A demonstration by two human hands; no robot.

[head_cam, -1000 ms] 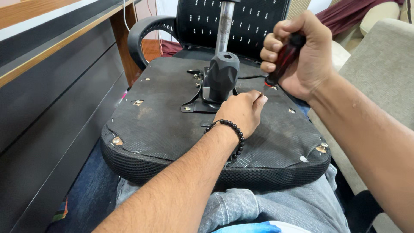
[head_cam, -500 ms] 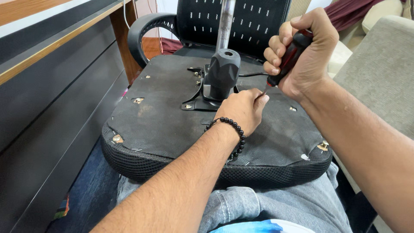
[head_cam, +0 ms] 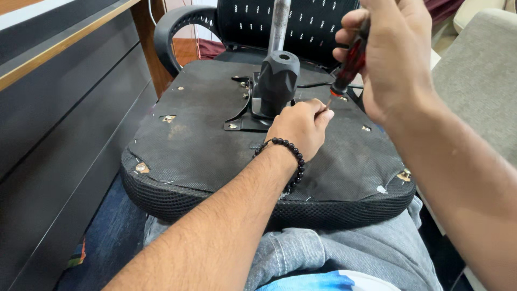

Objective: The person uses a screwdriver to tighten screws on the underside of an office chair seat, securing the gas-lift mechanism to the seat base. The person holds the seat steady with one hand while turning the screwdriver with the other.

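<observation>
Now the right hand (head_cam: 396, 56) grips a red-and-black screwdriver (head_cam: 349, 67) with fingers closed. The left hand (head_cam: 301, 126), curled around its thin tip, rests on the rough black seat underside (head_cam: 188, 145) beside the metal column (head_cam: 279, 24).

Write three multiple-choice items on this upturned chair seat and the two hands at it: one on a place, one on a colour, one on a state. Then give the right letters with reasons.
1. Where does the left hand rest?
A. On the seat underside, beside the black mechanism
B. On the chair's armrest
C. On the cabinet front

2. What colour is the handle of the screwdriver?
A. Yellow
B. Dark red and black
C. Blue

3. How is the screwdriver held?
A. Lying loose on the seat
B. Clamped in the left hand alone
C. Gripped by the right hand, tip slanting down toward the left fingers

Answers:
1 A: the fist with the beaded bracelet lies on the fabric next to the mechanism.
2 B: dark red shows between the fingers, with a black end.
3 C: the right fist wraps the handle, the shaft points down-left.
</observation>
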